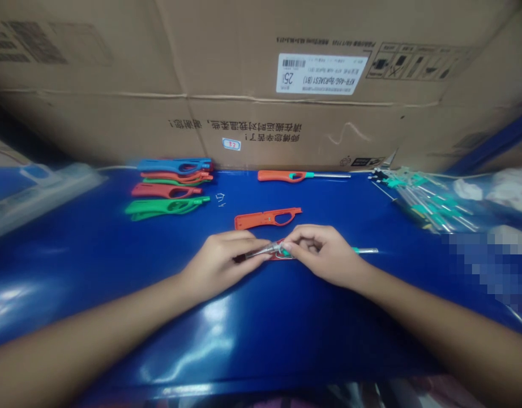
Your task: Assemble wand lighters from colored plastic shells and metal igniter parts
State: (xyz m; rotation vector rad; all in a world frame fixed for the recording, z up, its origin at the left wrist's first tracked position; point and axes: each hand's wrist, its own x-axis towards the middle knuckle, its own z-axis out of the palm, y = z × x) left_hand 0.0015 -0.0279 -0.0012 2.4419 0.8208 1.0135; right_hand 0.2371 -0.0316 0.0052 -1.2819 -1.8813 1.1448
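Between thumb and fingers, my left hand [222, 258] grips a clear fuel tank [265, 250] with a dark end. My right hand [320, 252] pinches at the tank's other end; whatever lies between those fingertips is too small to make out. Under both hands is a red lighter shell half [282, 257], mostly covered, with a bit of green and a thin white wire on it. A metal lighter tube [369, 250] pokes out past my right hand. Just beyond my hands lies an orange shell half [261, 219] with a trigger opening.
An orange lighter [278, 176] with its tube lies farther back. Blue, orange, red and green shell halves [163, 207] are stacked at left, beside tiny metal pins [220, 198]. Several metal tubes with green parts [431, 198] pile up at right. A cardboard wall [244, 113] closes off the back.
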